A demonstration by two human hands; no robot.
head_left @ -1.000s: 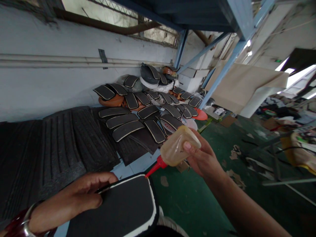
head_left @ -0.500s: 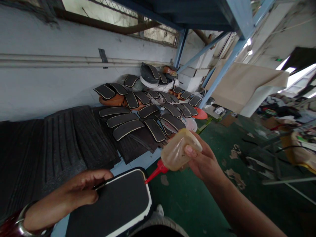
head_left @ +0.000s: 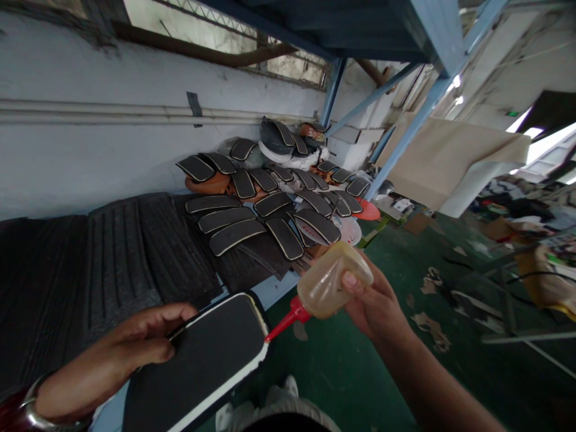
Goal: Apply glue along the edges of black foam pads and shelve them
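My left hand [head_left: 139, 342] grips the long edge of a black panel [head_left: 202, 360] with rounded corners, thumb on top and fingers underneath. A pale strip runs around the panel's border, and its near end is cut off by the frame. In my right hand [head_left: 371, 300] is a cloudy, yellowish squeeze bottle [head_left: 330, 282], tilted downward. Its red nozzle tip meets the pale border near the panel's right corner. At the far end of the border the strip looks yellowish and wet.
Several similar pale-edged black panels [head_left: 238, 236] lie spread over a low surface along the wall. Stacks of ribbed black sheets [head_left: 117, 264] sit to the left. A blue metal frame [head_left: 405, 132] rises at the right, and scraps lie on the green floor [head_left: 333, 360].
The nozzle has slid along the pale border toward me, around the panel's right corner. The panel has shifted slightly left, still in my left hand.
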